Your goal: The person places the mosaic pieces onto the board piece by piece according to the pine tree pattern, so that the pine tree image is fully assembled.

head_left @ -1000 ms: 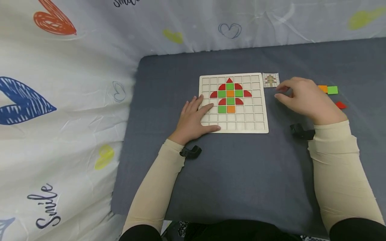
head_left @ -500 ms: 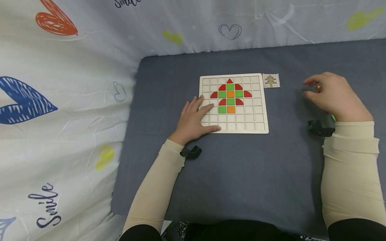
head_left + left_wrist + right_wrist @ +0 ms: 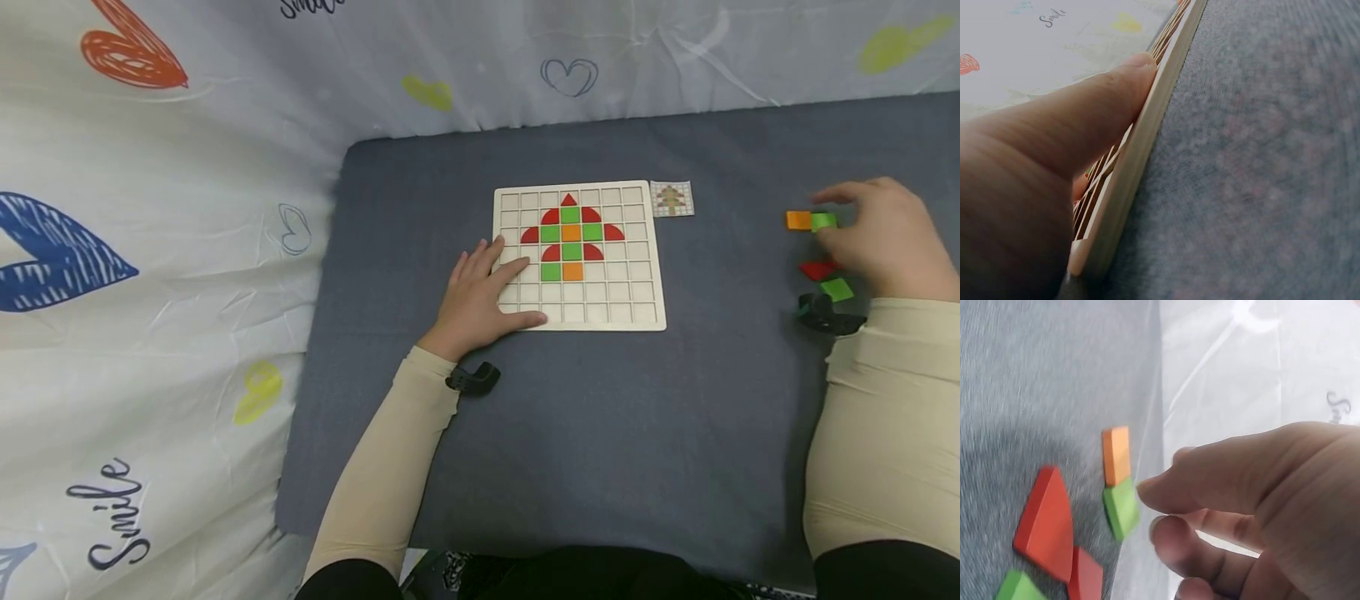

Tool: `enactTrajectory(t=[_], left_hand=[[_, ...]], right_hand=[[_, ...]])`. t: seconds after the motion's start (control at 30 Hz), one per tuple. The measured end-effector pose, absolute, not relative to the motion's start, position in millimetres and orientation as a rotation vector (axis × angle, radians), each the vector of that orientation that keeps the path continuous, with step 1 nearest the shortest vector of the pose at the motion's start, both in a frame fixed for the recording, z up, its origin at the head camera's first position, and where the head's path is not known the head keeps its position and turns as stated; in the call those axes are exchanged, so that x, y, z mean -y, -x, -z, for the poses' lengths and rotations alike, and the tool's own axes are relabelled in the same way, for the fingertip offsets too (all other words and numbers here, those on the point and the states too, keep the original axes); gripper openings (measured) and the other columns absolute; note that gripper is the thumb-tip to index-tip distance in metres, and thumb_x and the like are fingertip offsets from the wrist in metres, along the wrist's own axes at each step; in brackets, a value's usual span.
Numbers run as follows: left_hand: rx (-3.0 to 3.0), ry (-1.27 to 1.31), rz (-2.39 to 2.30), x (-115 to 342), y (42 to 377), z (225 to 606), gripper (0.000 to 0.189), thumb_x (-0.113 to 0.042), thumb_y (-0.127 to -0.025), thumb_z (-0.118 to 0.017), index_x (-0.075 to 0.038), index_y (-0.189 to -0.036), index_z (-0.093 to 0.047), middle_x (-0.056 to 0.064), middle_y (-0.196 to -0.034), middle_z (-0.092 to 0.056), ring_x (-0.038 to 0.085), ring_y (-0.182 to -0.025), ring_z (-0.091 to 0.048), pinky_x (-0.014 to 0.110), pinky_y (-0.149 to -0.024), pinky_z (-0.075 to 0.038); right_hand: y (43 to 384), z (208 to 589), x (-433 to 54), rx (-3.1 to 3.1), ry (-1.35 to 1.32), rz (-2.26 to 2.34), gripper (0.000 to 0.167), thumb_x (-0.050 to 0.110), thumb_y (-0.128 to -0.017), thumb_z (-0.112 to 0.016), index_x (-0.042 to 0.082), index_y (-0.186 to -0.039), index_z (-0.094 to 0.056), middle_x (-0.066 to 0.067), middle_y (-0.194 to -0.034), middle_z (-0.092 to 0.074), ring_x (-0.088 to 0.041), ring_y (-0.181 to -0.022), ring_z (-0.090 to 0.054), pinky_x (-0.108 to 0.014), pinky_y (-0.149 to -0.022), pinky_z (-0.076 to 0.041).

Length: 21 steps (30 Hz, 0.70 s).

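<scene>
My left hand [image 3: 480, 300] rests with spread fingers on the left side of a pale wooden grid board [image 3: 622, 292]. In the left wrist view, its thumb [image 3: 1104, 97] lies along the board's near edge. Red, green and orange pieces form a tree-like figure on the grid. Over at the right, my right hand [image 3: 885, 233] hovers by a green square tile [image 3: 823, 221], which lies against an orange tile [image 3: 798, 220]. The right wrist view shows its thumb and fingers slightly bent, their tips beside the green tile, nothing between them.
Red pieces [image 3: 1047, 525] and another green tile [image 3: 836, 289] lie on the grey cloth below the right hand. A small picture card [image 3: 672, 198] with a tree pattern sits at the board's upper right corner. A printed white curtain [image 3: 480, 58] borders the table behind and at left.
My right hand has moved right, from beside the card to the loose tiles, uncovering the orange tile and others it passed over. My left hand has stayed on the board.
</scene>
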<state>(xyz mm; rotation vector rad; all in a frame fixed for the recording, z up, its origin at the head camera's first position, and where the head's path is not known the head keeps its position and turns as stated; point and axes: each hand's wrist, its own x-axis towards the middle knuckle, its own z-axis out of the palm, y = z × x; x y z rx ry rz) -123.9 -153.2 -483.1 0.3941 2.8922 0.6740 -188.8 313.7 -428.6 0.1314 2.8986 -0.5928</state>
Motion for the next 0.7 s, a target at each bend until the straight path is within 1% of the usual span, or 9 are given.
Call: enactTrajectory(t=[0.1, 0.17, 0.23, 0.3, 0.33, 0.4, 0.47, 0.6, 0.7], left_hand=[[-2.893, -0.392, -0.678, 153.9, 123.9, 482.6, 0.092, -0.069, -0.081, -0.080, -0.029, -0.158, -0.050, 0.005, -0.176, -0.018, 0.025, -0.163, -0.006, 0.043, -0.132, 0.003], [-2.894, -0.390, -0.681, 154.4, 123.6, 482.9, 0.092, -0.069, -0.081, -0.080, -0.029, -0.158, -0.051, 0.005, -0.176, -0.019, 0.024, -0.163, -0.006, 0.043, -0.132, 0.003], [-2.895, -0.390, -0.685, 154.9, 123.4, 483.1, 0.092, -0.070, -0.080, -0.080, -0.029, -0.158, -0.051, 0.005, -0.176, -0.019, 0.024, -0.163, -0.006, 0.043, -0.132, 0.003], [-2.896, -0.392, -0.682, 155.1, 123.3, 483.3, 0.093, -0.070, -0.080, -0.080, -0.029, -0.158, -0.051, 0.005, -0.176, -0.019, 0.024, -0.163, -0.006, 0.042, -0.132, 0.003], [-2.896, -0.393, -0.682, 155.1, 123.2, 483.1, 0.093, -0.070, -0.080, -0.080, -0.029, -0.158, -0.051, 0.005, -0.176, -0.019, 0.024, -0.163, -0.006, 0.042, -0.132, 0.003], [-2.897, -0.396, -0.679, 155.1, 123.3, 482.8, 0.093, -0.070, -0.080, -0.081, -0.029, -0.158, -0.051, 0.005, -0.176, -0.019, 0.024, -0.164, -0.006, 0.042, -0.132, 0.003], [-2.898, -0.396, -0.677, 154.9, 123.4, 482.7, 0.093, -0.070, -0.080, -0.081, -0.029, -0.158, -0.051, 0.005, -0.176, -0.019, 0.025, -0.164, -0.007, 0.042, -0.132, 0.003], [-2.897, -0.395, -0.683, 154.1, 123.4, 482.1, 0.092, -0.069, -0.080, -0.081, -0.029, -0.158, -0.051, 0.006, -0.176, -0.019, 0.025, -0.163, -0.007, 0.042, -0.132, 0.003], [-2.898, -0.397, -0.680, 153.7, 123.5, 482.0, 0.092, -0.069, -0.080, -0.081, -0.029, -0.158, -0.051, 0.006, -0.176, -0.019, 0.025, -0.163, -0.007, 0.042, -0.132, 0.003]], right_hand=[[191.3, 432.6, -320.1, -2.883, -0.141, 0.586, 0.055, 0.005, -0.096, -0.053, -0.014, -0.148, -0.046, -0.044, -0.156, -0.031, -0.062, -0.146, -0.025, -0.077, -0.114, -0.027], [192.7, 434.5, -321.3, -2.860, -0.152, 0.584, 0.055, 0.005, -0.097, -0.054, -0.014, -0.148, -0.045, -0.045, -0.155, -0.032, -0.063, -0.143, -0.027, -0.077, -0.110, -0.031], [194.2, 436.2, -321.4, -2.838, -0.157, 0.584, 0.054, 0.007, -0.099, -0.055, -0.015, -0.148, -0.045, -0.046, -0.152, -0.033, -0.062, -0.138, -0.032, -0.076, -0.103, -0.037], [194.8, 437.8, -321.2, -2.833, -0.164, 0.577, 0.052, 0.008, -0.100, -0.056, -0.016, -0.146, -0.047, -0.047, -0.148, -0.037, -0.061, -0.128, -0.039, -0.073, -0.094, -0.043], [194.4, 438.8, -321.4, -2.832, -0.168, 0.573, 0.050, 0.008, -0.101, -0.057, -0.016, -0.144, -0.048, -0.047, -0.146, -0.039, -0.060, -0.123, -0.042, -0.072, -0.089, -0.045], [193.6, 440.4, -322.5, -2.833, -0.173, 0.564, 0.048, 0.010, -0.102, -0.058, -0.016, -0.142, -0.051, -0.047, -0.141, -0.043, -0.059, -0.116, -0.046, -0.069, -0.083, -0.048], [192.0, 441.2, -323.5, -2.844, -0.182, 0.554, 0.046, 0.011, -0.103, -0.059, -0.017, -0.139, -0.054, -0.047, -0.137, -0.046, -0.058, -0.111, -0.050, -0.067, -0.080, -0.050], [188.4, 440.6, -324.4, -2.840, -0.198, 0.552, 0.047, 0.016, -0.104, -0.059, -0.018, -0.136, -0.056, -0.047, -0.134, -0.048, -0.058, -0.109, -0.052, -0.064, -0.073, -0.052], [185.1, 439.3, -323.6, -2.836, -0.225, 0.563, 0.048, 0.019, -0.105, -0.058, -0.018, -0.135, -0.057, -0.046, -0.132, -0.050, -0.058, -0.110, -0.053, -0.064, -0.073, -0.052]])
